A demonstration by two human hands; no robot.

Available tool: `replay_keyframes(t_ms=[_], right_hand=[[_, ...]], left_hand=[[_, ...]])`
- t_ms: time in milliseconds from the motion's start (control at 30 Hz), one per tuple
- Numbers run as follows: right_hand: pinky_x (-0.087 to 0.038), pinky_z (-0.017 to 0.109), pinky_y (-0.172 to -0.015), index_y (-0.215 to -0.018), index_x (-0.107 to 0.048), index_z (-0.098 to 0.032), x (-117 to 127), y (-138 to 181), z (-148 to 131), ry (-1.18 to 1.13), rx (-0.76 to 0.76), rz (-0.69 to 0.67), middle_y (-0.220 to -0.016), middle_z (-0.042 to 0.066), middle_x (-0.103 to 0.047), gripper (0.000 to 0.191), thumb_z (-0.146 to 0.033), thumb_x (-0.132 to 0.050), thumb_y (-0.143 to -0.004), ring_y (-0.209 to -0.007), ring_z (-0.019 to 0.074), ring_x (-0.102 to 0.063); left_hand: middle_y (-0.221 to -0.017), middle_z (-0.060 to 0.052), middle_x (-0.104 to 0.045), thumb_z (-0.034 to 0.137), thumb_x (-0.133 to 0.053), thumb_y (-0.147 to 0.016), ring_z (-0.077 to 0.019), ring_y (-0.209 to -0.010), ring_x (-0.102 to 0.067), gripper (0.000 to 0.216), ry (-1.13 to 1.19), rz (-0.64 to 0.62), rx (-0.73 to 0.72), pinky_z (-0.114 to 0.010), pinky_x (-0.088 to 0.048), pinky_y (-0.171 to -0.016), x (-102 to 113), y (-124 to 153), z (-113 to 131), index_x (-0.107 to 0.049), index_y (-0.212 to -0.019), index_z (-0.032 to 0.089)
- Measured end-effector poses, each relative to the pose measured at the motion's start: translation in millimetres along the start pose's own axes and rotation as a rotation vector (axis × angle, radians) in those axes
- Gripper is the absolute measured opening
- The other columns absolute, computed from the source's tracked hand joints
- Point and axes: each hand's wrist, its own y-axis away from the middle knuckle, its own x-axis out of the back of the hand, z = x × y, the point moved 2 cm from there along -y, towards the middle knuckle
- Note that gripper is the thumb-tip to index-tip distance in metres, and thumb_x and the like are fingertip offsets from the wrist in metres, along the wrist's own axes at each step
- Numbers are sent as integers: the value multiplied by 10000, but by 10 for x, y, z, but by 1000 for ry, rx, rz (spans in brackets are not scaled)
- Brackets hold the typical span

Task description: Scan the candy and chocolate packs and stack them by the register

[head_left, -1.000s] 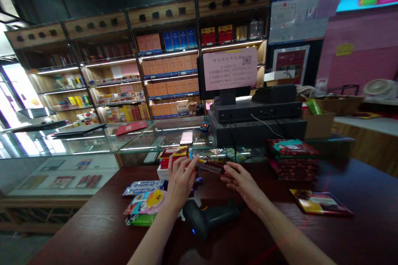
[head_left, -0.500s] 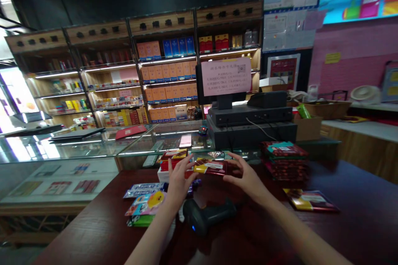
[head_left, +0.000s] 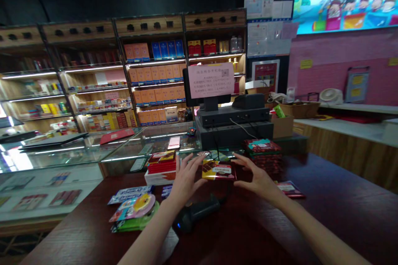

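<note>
Both hands hold a flat chocolate bar packet (head_left: 218, 170) upright above the dark wooden counter (head_left: 242, 232), its printed face toward me. My left hand (head_left: 185, 177) grips its left edge with fingers spread upward. My right hand (head_left: 257, 177) pinches its right edge between thumb and fingers. A black handheld barcode scanner (head_left: 194, 214) lies on the counter just below the packet, with a small blue light showing.
A stack of chocolate bars (head_left: 263, 151) stands right of my hands, a single bar (head_left: 288, 188) lies flat nearby. A white box of red packets (head_left: 161, 167) and loose snack packets (head_left: 133, 209) sit left. Behind are a till with screen (head_left: 231, 114), a glass display case (head_left: 93, 153) and lit shelves.
The packet has been lifted off the counter and turned up to face me, held at both ends. The camera has swung to the right.
</note>
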Motion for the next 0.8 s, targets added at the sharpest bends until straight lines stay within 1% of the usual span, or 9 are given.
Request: replay_keyframes(t_ms=[67,133,300,500,600,667,733,800], right_hand=[[-392,480,-1117,-1462,-397,-304,110,74,47,19,4,-4,-1363,63,-633,828,-387,-785,-735,-1280,277,-563],[-388,476,-1125,-1468,-396,-295,222,153,93,30,-5,-10,-1377,68,-622,835,-378,-789,-736,-1285,275,-560],[-422,470,-1104,-1469,-413,-278,531,344,264,33,-63,-31,-1402,87,-599,836,-336,-791,-726,-1279,283,-566],[-389,469,-1117,-1466,-425,-256,928,496,540,99,-83,-38,-1393,101,-605,862,-279,-795,-687,-1288,284,-555],[-363,481,-1124,-1426,-486,-251,1103,526,646,86,-168,-44,-1339,100,-651,864,-251,-810,-625,-1280,308,-558],[-342,494,-1134,-1415,-500,-251,1201,535,735,61,-219,-59,-1322,97,-664,876,-267,-820,-599,-1294,324,-545],[-331,500,-1140,-1431,-478,-247,1285,537,854,70,-244,-97,-1330,94,-659,895,-296,-812,-602,-1309,330,-532],[-349,472,-1134,-1458,-437,-232,1350,538,994,115,-269,-178,-1355,104,-642,934,-289,-797,-599,-1302,323,-542]], left_hand=[[-1462,-62,-523,289,-758,-787,-295,-1423,-366,856,-18,-46,-66,-669,-102,-1187,-44,-67,91,-291,-1503,329],[-1465,-59,-522,300,-761,-785,-296,-1434,-350,865,-17,-82,-114,-674,-121,-1184,-102,-130,190,-281,-1505,327],[-1398,-55,-586,351,-764,-786,-287,-1419,-370,824,57,-115,-162,-657,-58,-1204,-314,-266,472,-324,-1481,300],[-1328,-56,-638,379,-749,-799,-274,-1369,-437,752,119,-127,-152,-647,-72,-1212,-688,-384,866,-379,-1444,267],[-1339,-68,-628,379,-725,-822,-273,-1346,-465,698,160,-139,-122,-644,-113,-1209,-884,-423,1049,-397,-1425,250],[-1343,-72,-622,375,-755,-794,-277,-1323,-487,712,183,-155,-94,-632,-138,-1208,-1011,-445,1157,-416,-1409,250],[-1340,-78,-620,380,-787,-760,-277,-1317,-492,754,206,-179,-61,-611,-158,-1210,-1127,-470,1255,-421,-1406,248],[-1310,-80,-636,385,-800,-744,-276,-1316,-491,760,236,-210,-2,-599,-164,-1208,-1224,-496,1338,-435,-1397,252]])
